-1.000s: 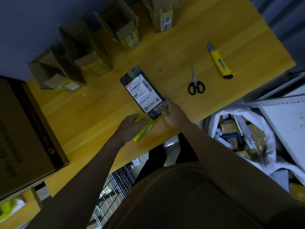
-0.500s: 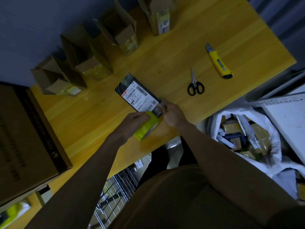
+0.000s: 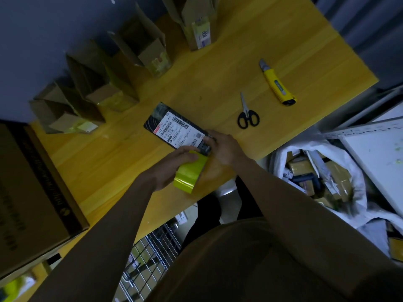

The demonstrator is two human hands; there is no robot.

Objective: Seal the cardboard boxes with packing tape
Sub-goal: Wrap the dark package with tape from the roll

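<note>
A flat dark box (image 3: 162, 119) with a white shipping label lies on the yellow wooden table (image 3: 218, 68). My left hand (image 3: 172, 166) grips a roll of yellow packing tape (image 3: 190, 172) at the box's near end. My right hand (image 3: 224, 147) presses its fingers on that same end of the box, next to the roll. The box's near corner is hidden under my hands.
Several open cardboard boxes (image 3: 144, 49) stand along the table's far edge. Black scissors (image 3: 247, 116) and a yellow utility knife (image 3: 277, 83) lie to the right. A large carton (image 3: 28, 192) fills the left. A white sack of parcels (image 3: 322, 177) sits at right.
My left hand has lifted the tape roll up against the box's near end, more of the roll shows. The box has turned slightly and my right hand stayed on its end.
</note>
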